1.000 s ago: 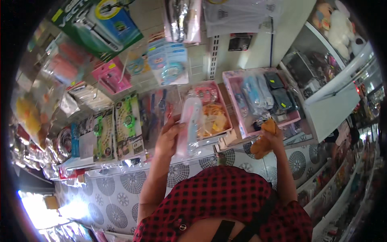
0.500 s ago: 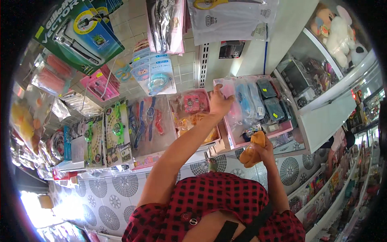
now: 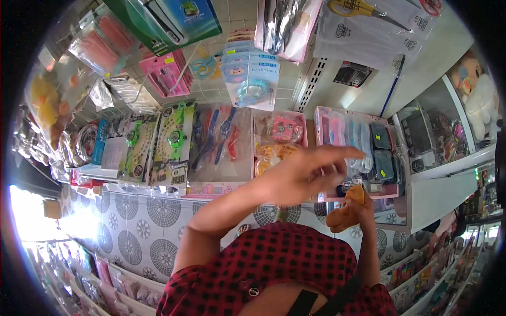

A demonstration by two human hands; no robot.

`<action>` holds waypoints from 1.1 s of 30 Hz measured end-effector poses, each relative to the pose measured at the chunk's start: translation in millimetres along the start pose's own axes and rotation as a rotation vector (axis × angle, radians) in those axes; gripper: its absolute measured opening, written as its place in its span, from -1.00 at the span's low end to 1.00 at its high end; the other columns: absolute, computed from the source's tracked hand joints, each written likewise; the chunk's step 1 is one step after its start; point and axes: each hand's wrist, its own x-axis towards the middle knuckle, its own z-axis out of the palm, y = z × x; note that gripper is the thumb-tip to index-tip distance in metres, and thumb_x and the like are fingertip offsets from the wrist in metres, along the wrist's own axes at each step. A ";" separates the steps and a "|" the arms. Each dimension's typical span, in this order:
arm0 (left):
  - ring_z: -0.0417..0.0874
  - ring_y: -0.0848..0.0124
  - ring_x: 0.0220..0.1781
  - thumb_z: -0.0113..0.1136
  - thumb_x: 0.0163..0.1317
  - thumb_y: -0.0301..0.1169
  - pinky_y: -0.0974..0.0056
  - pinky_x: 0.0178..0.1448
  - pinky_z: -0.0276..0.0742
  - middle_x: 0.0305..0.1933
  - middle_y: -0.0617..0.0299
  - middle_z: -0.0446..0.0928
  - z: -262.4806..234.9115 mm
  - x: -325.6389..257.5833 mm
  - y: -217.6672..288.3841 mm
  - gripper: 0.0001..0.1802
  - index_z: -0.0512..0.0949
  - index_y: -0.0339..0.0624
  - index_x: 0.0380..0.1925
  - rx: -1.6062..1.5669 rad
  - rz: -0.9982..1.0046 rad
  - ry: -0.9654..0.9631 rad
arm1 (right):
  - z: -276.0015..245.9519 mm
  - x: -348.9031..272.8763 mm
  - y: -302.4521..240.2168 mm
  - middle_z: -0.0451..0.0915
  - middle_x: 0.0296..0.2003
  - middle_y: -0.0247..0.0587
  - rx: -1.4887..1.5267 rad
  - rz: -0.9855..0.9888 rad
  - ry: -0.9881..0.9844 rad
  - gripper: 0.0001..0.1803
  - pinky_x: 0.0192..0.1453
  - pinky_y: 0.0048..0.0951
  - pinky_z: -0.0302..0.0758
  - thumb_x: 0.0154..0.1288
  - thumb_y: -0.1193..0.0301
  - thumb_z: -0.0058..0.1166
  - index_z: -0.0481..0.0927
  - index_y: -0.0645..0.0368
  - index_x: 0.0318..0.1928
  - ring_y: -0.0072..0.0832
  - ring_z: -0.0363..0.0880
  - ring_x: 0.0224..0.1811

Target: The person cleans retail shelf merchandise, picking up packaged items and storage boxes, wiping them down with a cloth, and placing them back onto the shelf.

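Left hand: we see it (image 3: 303, 179) loosely spread, index finger extended, fingers blurred, over the pink tray's (image 3: 390, 193) left front corner; nothing shows in it.
Right hand: we have it (image 3: 362, 209) closed around a mustard-brown cloth (image 3: 341, 217), just in front of the tray.
Cloth: its loose folds could snag the tray's front wall if swung forward.
Elongated blue cases (image 3: 362, 136): mid-tray; a low left-hand sweep could slide their slick wrapping.
Dark pouches (image 3: 379, 136): tray's right side; careless pulling could topple them.
Yellow bagged goods (image 3: 266, 158): left of the tray; our forearm could brush them loose.
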 end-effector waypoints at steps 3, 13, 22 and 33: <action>0.49 0.35 -0.39 -0.03 0.08 -0.50 0.33 -0.26 0.40 -0.38 0.14 0.45 -16.4 -35.0 59.8 -0.69 0.39 -0.27 -0.12 0.004 0.581 -0.013 | -1.3 1.2 -3.9 0.51 -0.34 -0.33 -0.020 0.010 -0.021 -0.65 -0.22 -0.52 0.41 -0.05 0.44 0.16 0.45 0.23 -0.19 -0.59 0.46 -0.32; 0.49 0.10 -0.39 0.18 -0.09 -0.15 0.09 -0.24 0.45 -0.42 -0.09 0.46 16.0 -129.8 117.8 -0.50 0.39 -0.31 -0.25 -0.263 0.401 0.631 | 16.1 -5.6 -12.8 0.51 -0.35 -0.34 -0.074 -0.036 0.040 -0.69 -0.23 -0.55 0.40 -0.06 0.45 0.16 0.48 0.23 -0.23 -0.59 0.46 -0.33; 0.44 0.13 -0.24 0.12 -0.03 -0.18 0.10 -0.14 0.39 -0.30 -0.10 0.43 2.3 -185.6 120.4 -0.52 0.38 -0.33 -0.20 -0.300 0.411 0.532 | 13.0 -1.2 9.4 0.49 -0.34 -0.33 -0.116 -0.060 0.179 -0.68 -0.21 -0.54 0.39 -0.05 0.44 0.17 0.46 0.24 -0.22 -0.56 0.45 -0.32; 0.39 0.17 -0.06 0.04 0.05 -0.21 0.11 -0.01 0.32 -0.16 -0.11 0.39 -33.2 -228.4 119.6 -0.55 0.37 -0.34 -0.14 -0.343 0.408 0.413 | 18.1 -2.9 14.6 0.47 -0.34 -0.37 -0.047 -0.135 0.212 -0.68 -0.24 -0.57 0.38 -0.01 0.46 0.14 0.45 0.24 -0.19 -0.57 0.43 -0.33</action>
